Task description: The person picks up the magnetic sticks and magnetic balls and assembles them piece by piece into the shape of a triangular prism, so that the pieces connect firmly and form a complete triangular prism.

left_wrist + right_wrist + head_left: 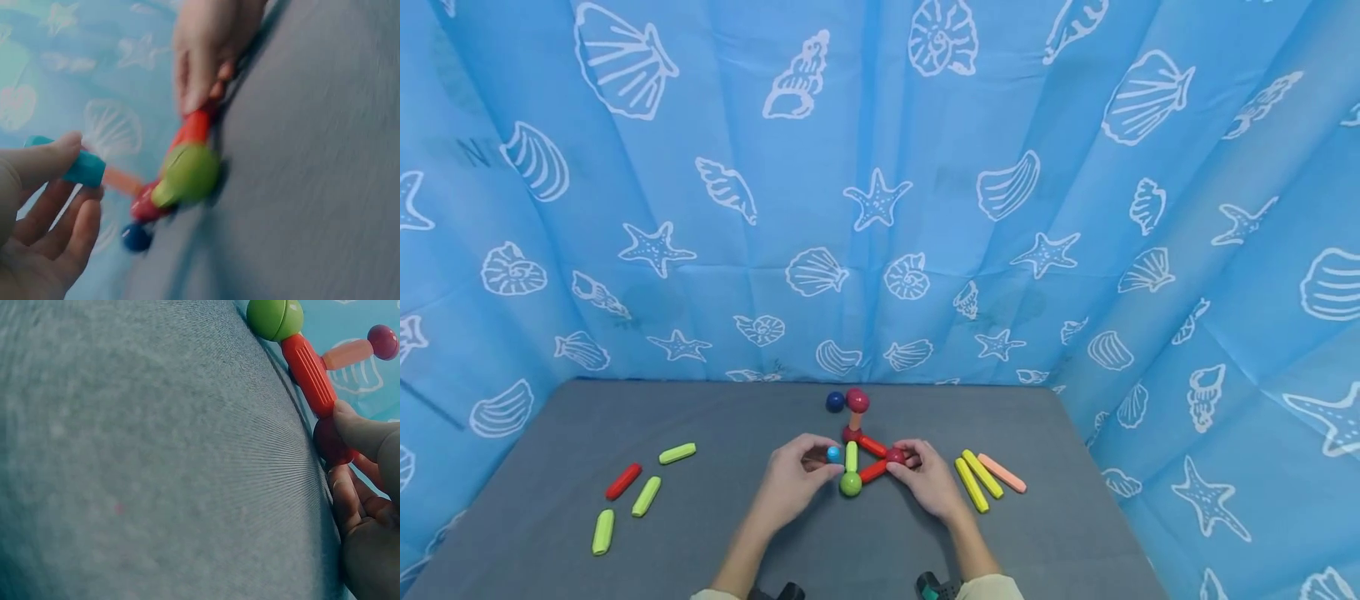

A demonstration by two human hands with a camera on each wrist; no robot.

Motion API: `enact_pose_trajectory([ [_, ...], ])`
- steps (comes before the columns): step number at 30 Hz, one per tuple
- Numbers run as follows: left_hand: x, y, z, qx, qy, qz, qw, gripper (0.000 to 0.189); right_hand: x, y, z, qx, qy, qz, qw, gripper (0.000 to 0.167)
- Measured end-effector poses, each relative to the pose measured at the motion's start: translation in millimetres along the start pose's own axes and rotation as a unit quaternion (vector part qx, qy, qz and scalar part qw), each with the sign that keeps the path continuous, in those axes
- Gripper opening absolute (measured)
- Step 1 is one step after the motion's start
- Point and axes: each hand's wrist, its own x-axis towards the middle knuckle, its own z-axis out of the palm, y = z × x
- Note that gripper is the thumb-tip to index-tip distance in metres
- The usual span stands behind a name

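Note:
A turquoise rod [86, 169] is pinched between the thumb and fingers of my left hand [795, 477], just left of a triangular frame of rods and balls. My right hand [931, 483] grips the dark red ball [332, 441] at the frame's right corner. Two red rods [873, 472] meet at that ball. A light green rod [852, 457] runs from the green ball [850, 484] at the near corner to another red ball [851, 434] at the far corner. From there an orange rod [855, 421] stands up with a crimson ball [857, 400] on top.
A dark blue ball [835, 402] sits behind the frame. At left lie a loose red rod [623, 482] and several light green rods [646, 497]. To the right are two yellow rods [972, 485] and a peach rod [1002, 472]. A blue shell-patterned curtain [880, 308] borders the grey table [1045, 542].

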Motion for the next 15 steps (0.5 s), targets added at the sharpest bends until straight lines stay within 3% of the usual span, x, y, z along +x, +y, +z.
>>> enact_pose_trajectory([
  [4, 7.5, -1.2, 24.3, 0.027, -0.01, 0.04, 0.9988, 0.029, 2.3, 1.2, 0.5, 0.001, 0.006, -0.006, 1.0, 0.035],
  [9, 7.7, -8.5, 35.1, 0.034, -0.025, 0.045, 0.9981, 0.028, 2.3, 1.1, -0.7, -0.002, 0.004, 0.004, 1.0, 0.035],
  [12, 9.6, -12.5, 25.9, 0.018, -0.067, 0.028, 0.9972, 0.039, 0.8, 1.9, -0.5, -0.003, 0.002, 0.001, 1.0, 0.036],
  [15, 19.9, -18.1, 4.4, -0.005, -0.13, -0.009, 0.9914, 0.05, -0.4, 3.4, 0.3, -0.005, 0.002, -0.004, 1.0, 0.037],
])
